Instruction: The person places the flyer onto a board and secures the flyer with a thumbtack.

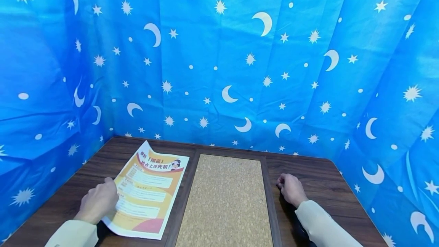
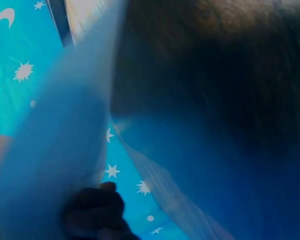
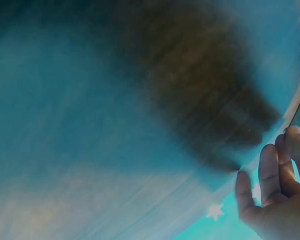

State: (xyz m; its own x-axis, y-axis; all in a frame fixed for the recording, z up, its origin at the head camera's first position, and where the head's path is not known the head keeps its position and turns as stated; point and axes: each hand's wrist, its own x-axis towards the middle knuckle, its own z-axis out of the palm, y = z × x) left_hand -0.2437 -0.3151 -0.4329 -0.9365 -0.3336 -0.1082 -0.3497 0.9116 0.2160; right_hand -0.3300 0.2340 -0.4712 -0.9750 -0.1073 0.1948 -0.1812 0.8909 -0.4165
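Note:
At the left of the head view my left hand [image 1: 98, 201] grips a printed yellow and white flyer [image 1: 145, 190] by its left edge. The sheet slants over the dark wooden table, its upper left corner bent up. In the left wrist view the paper [image 2: 50, 145] shows its shaded side, with the dark fingers of the hand [image 2: 97, 215] against it. My right hand [image 1: 291, 189] rests at the table's right side, fingers loosely curled and holding nothing. Its fingertips meet the tabletop in the right wrist view, where the hand [image 3: 277, 200] appears at the lower right.
A cork panel [image 1: 226, 201] lies in the middle of the dark wooden table [image 1: 329, 190], between the two hands. Blue curtains [image 1: 205, 48] with white moons and stars surround the table at the back and both sides.

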